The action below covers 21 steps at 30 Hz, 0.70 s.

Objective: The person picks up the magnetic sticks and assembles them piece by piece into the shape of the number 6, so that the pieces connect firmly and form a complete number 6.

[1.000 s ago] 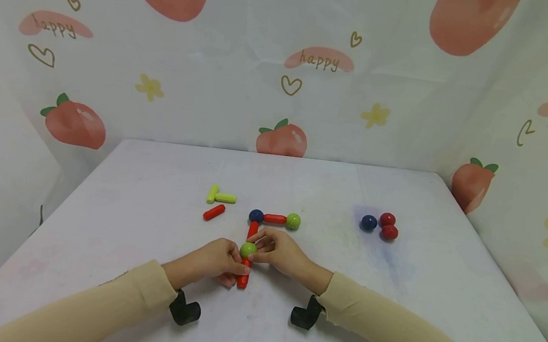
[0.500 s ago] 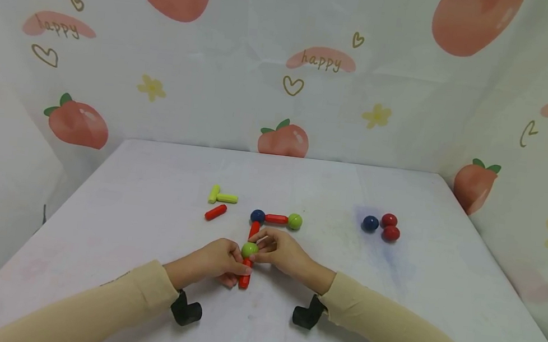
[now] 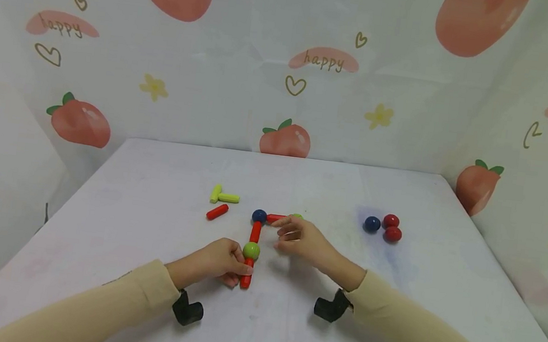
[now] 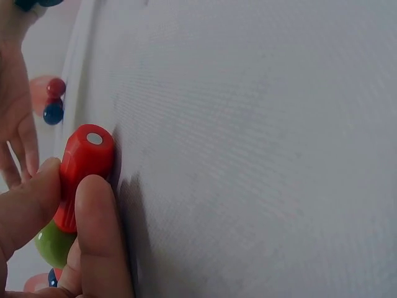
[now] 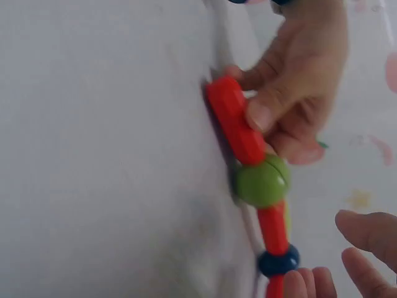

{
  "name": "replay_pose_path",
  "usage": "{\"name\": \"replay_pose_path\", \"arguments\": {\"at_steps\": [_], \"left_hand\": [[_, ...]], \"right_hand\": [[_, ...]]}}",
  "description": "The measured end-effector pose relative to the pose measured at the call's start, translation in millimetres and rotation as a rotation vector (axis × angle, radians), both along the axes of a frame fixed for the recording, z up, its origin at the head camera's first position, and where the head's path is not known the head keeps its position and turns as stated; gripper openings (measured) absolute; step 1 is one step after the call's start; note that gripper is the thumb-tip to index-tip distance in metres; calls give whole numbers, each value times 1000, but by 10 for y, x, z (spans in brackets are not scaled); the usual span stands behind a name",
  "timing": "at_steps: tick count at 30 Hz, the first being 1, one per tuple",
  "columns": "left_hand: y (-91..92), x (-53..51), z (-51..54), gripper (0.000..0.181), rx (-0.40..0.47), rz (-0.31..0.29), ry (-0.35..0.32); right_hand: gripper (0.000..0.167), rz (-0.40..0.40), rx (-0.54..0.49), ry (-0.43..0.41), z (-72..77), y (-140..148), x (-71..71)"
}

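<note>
My left hand (image 3: 210,259) pinches the lower red magnetic rod (image 3: 245,282) between thumb and fingers; a silvery disc shows on its end in the left wrist view. That rod touches a green ball (image 3: 251,251), which joins a second red rod (image 3: 256,232) leading up to a blue ball (image 3: 259,216). From the blue ball another red rod (image 3: 275,218) points right, toward a second green ball (image 3: 298,216) mostly hidden behind my right hand (image 3: 313,248). The right hand hovers beside the chain, fingers loosely bent, holding nothing.
Two yellow-green rods (image 3: 228,198) and a loose red rod (image 3: 217,212) lie back left on the white table (image 3: 150,191). A blue ball (image 3: 371,224) and two red balls (image 3: 392,233) sit at right. Black wrist cameras (image 3: 332,307) hang under both sleeves.
The right hand has let go of the nearer green ball and moved right and slightly away from me, now covering part of the far green ball. The left hand keeps its pinch.
</note>
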<state>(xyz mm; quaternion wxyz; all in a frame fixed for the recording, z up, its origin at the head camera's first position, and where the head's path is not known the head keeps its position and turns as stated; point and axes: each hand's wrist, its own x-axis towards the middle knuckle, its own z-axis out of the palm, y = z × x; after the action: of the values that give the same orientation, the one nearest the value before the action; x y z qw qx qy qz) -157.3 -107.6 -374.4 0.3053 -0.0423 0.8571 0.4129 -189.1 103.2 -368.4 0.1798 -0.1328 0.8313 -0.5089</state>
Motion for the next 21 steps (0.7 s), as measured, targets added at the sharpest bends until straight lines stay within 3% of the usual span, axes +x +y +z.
{"name": "replay_pose_path", "arguments": {"at_steps": [8,21], "left_hand": [[8,0,3,25,-12,-3,2],[11,11,28,25,-16,-9,2]], "right_hand": [[39,-39,18,86,171,421,-93],[46,-231,116,253,239,1175,-282]]}}
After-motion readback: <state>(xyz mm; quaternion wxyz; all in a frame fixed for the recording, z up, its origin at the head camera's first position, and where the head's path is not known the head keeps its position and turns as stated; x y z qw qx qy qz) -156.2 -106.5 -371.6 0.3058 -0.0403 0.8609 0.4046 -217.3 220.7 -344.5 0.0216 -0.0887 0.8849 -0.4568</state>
